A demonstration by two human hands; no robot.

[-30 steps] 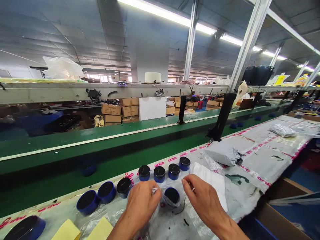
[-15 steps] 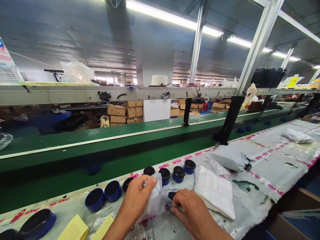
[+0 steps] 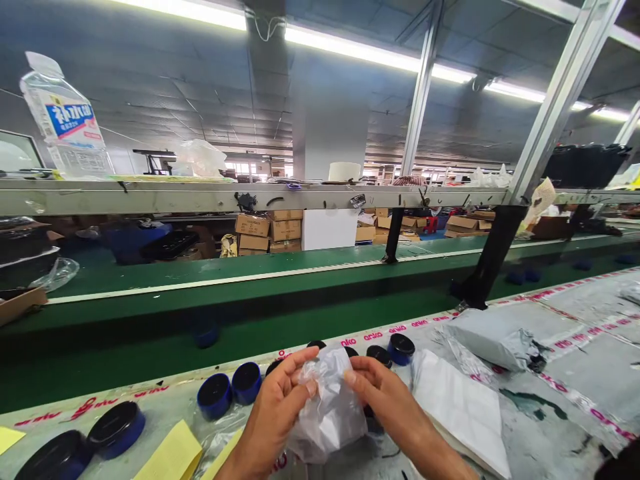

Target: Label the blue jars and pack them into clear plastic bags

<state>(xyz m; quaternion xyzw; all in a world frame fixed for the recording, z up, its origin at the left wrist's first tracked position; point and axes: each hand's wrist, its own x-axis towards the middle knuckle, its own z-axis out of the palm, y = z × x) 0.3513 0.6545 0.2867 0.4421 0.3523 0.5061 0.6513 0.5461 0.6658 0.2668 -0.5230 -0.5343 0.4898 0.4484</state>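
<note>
A thin, translucent white plastic bag [image 3: 327,413] hangs between my two hands above the table edge. My left hand [image 3: 283,400] pinches its upper left side. My right hand [image 3: 380,390] grips the upper right rim with thumb and fingers. Behind the hands stands a row of round blue-and-black caps, among them one blue cap [image 3: 215,396] on the left and another [image 3: 401,349] on the right; some are partly hidden by my fingers. Just right of my right hand lies a stack of flat white bags [image 3: 460,407].
A green conveyor belt [image 3: 300,307] runs behind the table. Folded yellow papers [image 3: 173,453] and larger black-and-blue round pieces [image 3: 117,427] lie at front left. A grey plastic package [image 3: 493,340] sits on the right. A water bottle [image 3: 67,120] stands on the shelf rail.
My right hand has left the small dark item on the table and now holds the bag's rim beside my left hand. The bag is spread wider. The view has turned left.
</note>
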